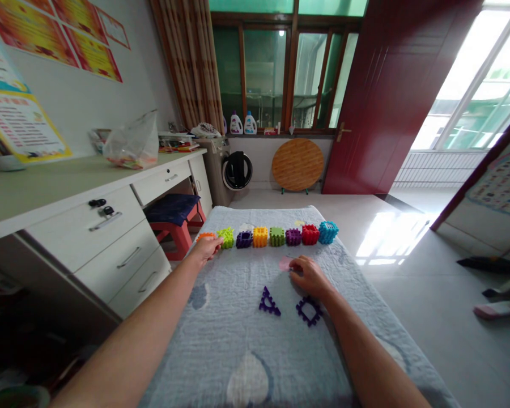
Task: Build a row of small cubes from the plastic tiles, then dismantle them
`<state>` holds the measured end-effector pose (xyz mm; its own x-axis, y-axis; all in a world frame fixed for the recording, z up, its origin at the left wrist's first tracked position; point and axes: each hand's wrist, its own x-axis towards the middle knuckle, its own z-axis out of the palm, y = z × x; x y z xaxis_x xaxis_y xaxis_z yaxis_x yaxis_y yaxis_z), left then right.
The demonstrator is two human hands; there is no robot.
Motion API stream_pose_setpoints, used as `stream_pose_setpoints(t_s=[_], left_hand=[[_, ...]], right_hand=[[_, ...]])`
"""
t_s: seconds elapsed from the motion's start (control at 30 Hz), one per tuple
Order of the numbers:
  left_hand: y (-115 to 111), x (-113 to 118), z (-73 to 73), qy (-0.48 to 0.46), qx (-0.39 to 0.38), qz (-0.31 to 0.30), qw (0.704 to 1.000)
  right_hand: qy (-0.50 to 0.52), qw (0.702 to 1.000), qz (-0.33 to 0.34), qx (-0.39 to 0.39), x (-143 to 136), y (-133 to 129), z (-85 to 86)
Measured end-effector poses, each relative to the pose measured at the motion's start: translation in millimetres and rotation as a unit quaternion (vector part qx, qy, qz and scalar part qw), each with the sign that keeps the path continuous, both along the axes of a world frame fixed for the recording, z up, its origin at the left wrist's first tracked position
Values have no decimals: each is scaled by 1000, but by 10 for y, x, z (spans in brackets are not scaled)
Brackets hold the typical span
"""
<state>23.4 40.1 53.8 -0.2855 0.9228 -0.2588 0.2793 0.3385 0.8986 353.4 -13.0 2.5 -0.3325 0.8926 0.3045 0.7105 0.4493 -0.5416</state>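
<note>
A row of several notched plastic cube blocks stretches across the far part of the cloth-covered table. At its left end, my left hand has its fingers closed at the lime-green block, partly covering the orange block. Rightward stand a dark purple block, a yellow-orange block, green, purple and red blocks, and a blue block. My right hand rests low over the cloth, fingers curled; whatever they hold is hidden. Nearer me lie a purple triangular piece and a purple square frame piece.
The table wears a pale blue-grey cloth. On the left are a white desk and a red stool with a dark cushion. A washing machine, a round wooden tabletop and a red door stand beyond.
</note>
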Motion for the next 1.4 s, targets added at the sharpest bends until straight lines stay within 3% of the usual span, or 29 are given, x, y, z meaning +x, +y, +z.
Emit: stream_pose_setpoints(t_s=[0.47,0.77,0.87,0.93,1.0,1.03,1.23,1.4], left_hand=[[24,-46,-43,49,23,-19,998],[-9,-70,16,182,95,-1,979],[3,52,110,313,192,-61,928],[55,190,166,435,234,-167,853],[148,336,200,514,204,-261,791],[207,400,206,527,186,-287,778],[535,592,177,540,97,-339,764],[601,620,209,548,71,-350,756]], right_hand=[[-7,1000,1,5,-1,3,3],[-2,1000,4,9,5,3,-6],[-4,1000,2,7,-1,-3,7],[-4,1000,2,6,-1,-3,9],[-2,1000,2,3,1,-2,6],[0,1000,2,2,2,-2,5],[-1,1000,1,-5,-3,-9,27],[0,1000,-1,-10,-7,-14,47]])
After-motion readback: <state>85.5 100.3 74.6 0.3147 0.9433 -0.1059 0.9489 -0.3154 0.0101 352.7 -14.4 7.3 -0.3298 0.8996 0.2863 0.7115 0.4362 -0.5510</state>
